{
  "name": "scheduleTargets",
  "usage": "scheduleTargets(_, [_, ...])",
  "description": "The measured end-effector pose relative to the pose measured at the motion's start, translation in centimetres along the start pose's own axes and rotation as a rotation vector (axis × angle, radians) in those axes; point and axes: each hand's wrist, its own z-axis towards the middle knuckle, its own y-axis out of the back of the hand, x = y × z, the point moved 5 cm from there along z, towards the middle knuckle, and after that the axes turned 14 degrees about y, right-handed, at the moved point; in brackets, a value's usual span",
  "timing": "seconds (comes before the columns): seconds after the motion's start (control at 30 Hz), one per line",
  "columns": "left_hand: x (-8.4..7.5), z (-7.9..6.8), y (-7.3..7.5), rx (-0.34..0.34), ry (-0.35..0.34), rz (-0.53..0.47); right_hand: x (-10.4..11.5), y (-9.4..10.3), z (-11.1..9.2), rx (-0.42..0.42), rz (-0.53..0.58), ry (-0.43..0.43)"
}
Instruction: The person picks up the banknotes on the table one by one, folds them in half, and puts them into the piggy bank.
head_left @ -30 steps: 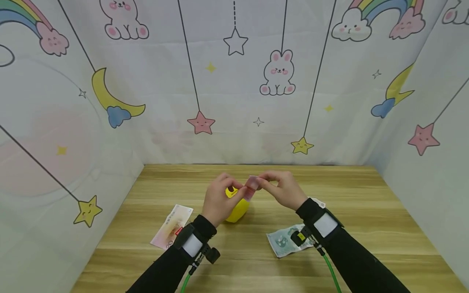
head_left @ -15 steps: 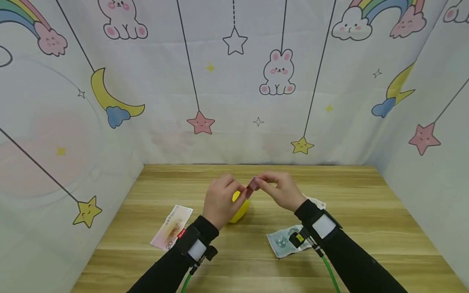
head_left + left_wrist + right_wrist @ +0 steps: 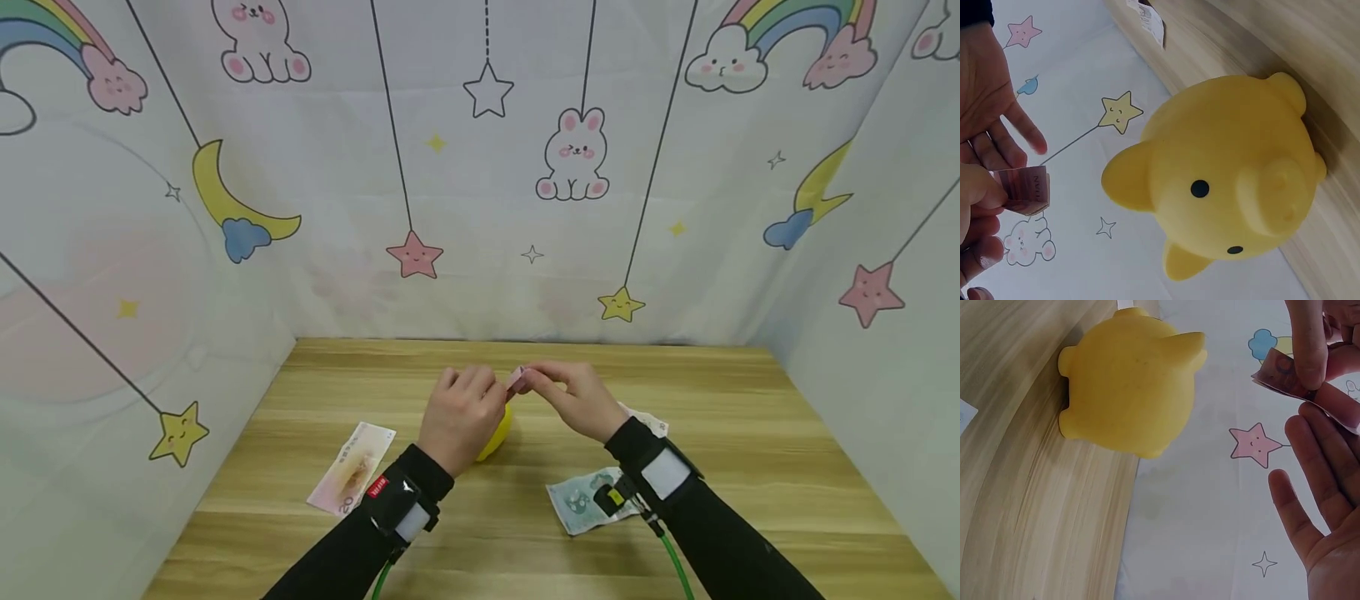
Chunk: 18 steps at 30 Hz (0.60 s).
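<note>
Above and in front of the yellow piggy bank [image 3: 495, 437], both hands meet at a small folded reddish banknote [image 3: 516, 381]. My left hand [image 3: 459, 421] pinches its near end, its back turned toward the head camera. From the other side my right hand [image 3: 576, 402] pinches it between thumb and index finger. Layered folds of the banknote [image 3: 1035, 187] show in the left wrist view. The pig's face and ears stand out there, while in the right wrist view the piggy bank [image 3: 1129, 387] shows its rounded body. My left hand hides part of it from the head camera.
A pinkish-brown banknote [image 3: 352, 468] lies left on the wooden table [image 3: 480, 542]. A green banknote [image 3: 581, 502] lies right, partly under the right wrist's camera. Another pale note [image 3: 648, 421] lies behind the right wrist. Printed cloth walls [image 3: 480, 183] surround the table.
The left hand has turned over so its back shows more, covering more of the piggy bank. The banknote between the hands looks smaller and more folded. The right hand has hardly moved.
</note>
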Motion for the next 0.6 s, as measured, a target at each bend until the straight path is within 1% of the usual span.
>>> scheduleTargets(0.07, [-0.4, 0.0, 0.1, -0.012, -0.043, 0.067, -0.1, 0.0, 0.0, -0.003, -0.003, 0.0])
scheduleTargets(0.13, [-0.7, -0.1, 0.1, -0.031, -0.081, 0.115, -0.9, -0.1, -0.2, -0.009, -0.023, 0.005])
scheduleTargets(0.23, [-1.1, -0.2, 0.3, -0.073, -0.119, 0.145, -2.4, -0.3, -0.6, -0.014, -0.047, 0.018])
scheduleTargets(0.3, [-1.3, -0.1, 0.3, -0.085, -0.128, 0.156, -3.4, -0.4, -1.0, -0.015, -0.066, 0.025])
scheduleTargets(0.37, [-1.4, -0.1, 0.4, -0.09, -0.132, 0.164, -3.8, -0.5, -1.1, -0.014, -0.08, 0.027])
scheduleTargets(0.47, [-1.6, 0.0, 0.4, -0.071, -0.137, 0.186, -3.9, -0.4, -1.1, -0.017, -0.105, 0.031])
scheduleTargets(0.6, [-1.6, 0.1, 0.5, -0.061, -0.131, 0.185, -3.8, -0.3, -1.0, -0.028, -0.126, 0.054])
